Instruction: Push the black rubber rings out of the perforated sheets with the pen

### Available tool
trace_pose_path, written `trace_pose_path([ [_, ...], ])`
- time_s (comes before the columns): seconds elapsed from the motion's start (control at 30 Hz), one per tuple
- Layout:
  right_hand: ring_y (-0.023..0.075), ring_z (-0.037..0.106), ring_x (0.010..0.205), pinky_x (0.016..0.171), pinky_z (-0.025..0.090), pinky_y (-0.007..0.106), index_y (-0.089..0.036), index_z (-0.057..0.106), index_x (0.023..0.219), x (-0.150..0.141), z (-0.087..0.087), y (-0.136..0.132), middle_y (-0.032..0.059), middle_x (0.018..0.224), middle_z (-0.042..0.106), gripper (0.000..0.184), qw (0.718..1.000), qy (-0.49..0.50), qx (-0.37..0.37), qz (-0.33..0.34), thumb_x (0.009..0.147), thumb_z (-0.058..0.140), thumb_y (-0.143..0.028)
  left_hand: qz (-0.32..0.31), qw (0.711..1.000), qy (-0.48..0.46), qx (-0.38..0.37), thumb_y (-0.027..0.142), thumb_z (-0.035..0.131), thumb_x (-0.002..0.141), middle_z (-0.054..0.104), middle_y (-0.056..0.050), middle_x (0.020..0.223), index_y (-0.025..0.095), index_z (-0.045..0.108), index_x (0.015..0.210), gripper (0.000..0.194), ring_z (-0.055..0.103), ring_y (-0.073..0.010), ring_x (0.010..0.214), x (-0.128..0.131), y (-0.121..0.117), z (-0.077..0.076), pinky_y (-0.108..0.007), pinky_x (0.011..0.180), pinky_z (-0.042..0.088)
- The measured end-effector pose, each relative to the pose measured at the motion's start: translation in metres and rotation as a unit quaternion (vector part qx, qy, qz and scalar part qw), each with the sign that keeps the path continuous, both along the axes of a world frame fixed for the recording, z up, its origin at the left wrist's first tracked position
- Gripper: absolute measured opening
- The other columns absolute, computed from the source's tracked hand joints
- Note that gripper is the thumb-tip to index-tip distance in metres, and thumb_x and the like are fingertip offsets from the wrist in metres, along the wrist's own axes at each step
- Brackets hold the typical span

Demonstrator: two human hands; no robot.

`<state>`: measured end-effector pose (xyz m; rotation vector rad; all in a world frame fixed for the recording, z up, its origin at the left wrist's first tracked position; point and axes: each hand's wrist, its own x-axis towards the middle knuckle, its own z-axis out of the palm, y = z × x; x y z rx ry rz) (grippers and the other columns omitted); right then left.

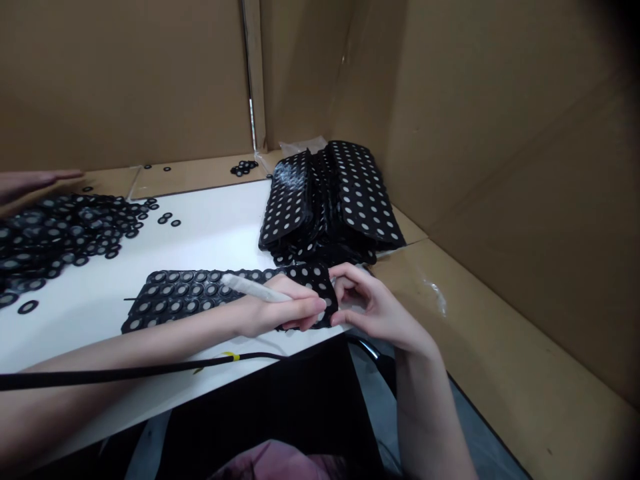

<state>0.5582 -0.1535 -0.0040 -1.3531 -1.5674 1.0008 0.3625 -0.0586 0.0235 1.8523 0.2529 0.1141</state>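
Cardboard panels (175, 80) box in our white tabletop (210, 220), across which we follow the risks from left to right. At the far left of the frame another person's hand (30, 183) hovers above a heap of rings (75, 227); a careless sweep could scatter rings toward our dotted strip (180, 291), which lies lower centre, its left part studded with rings. We judge that the cable (150, 369), crossing in front of our left forearm, could snag if that arm lifts. Our left hand (290, 303) is closed around a white pen-like tool (257, 288), its tip hidden from us; too hard a push could crease or shift the strip. Our right hand (375, 307) has finger and thumb at the strip's right edge, the two hands near but apart; whether it truly grips we cannot tell, and a loose hold could let that end slip over the near table edge.

Counting rightward, we have one hand not ours, one heap beyond counting, one stray ring (23, 311) at the lower left, three loose rings (163, 220) beside the heap, one cable, one strip, one tool, two hands of ours, and one pile of dotted sheets (370, 193), its layers uncountable.
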Motion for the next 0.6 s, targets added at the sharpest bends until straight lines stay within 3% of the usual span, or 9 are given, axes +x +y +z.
trace_pose_path([
  [0.13, 0.0133, 0.052, 0.075, 0.072, 0.046, 0.024, -0.024, 0.05, 0.109, 0.0015, 0.0009, -0.0019, -0.0025, 0.078, 0.051, 0.047, 1.0, -0.009, 0.0, 0.015, 0.069, 0.074, -0.02, -0.01, 0.999, -0.006, 0.03, 0.038, 0.037, 0.096, 0.046, 0.002, 0.054, 0.013, 0.052, 0.06, 0.046, 0.044, -0.0081, 0.054, 0.0005, 0.0001, -0.0031, -0.02, 0.057, 0.036],
  [0.6, 0.0143, 0.054, 0.071, 0.063, 0.046, 0.023, -0.025, 0.048, 0.107, -0.0058, -0.0024, -0.0038, -0.0026, 0.074, 0.054, 0.042, 1.0, -0.02, -0.003, -0.019, 0.07, 0.062, -0.013, 0.006, 0.998, -0.012, 0.064, 0.035, 0.036, 0.096, 0.049, 0.003, 0.055, 0.013, 0.055, 0.063, 0.044, 0.048, -0.0082, 0.056, 0.0012, -0.0022, -0.0045, -0.019, 0.059, 0.036],
])
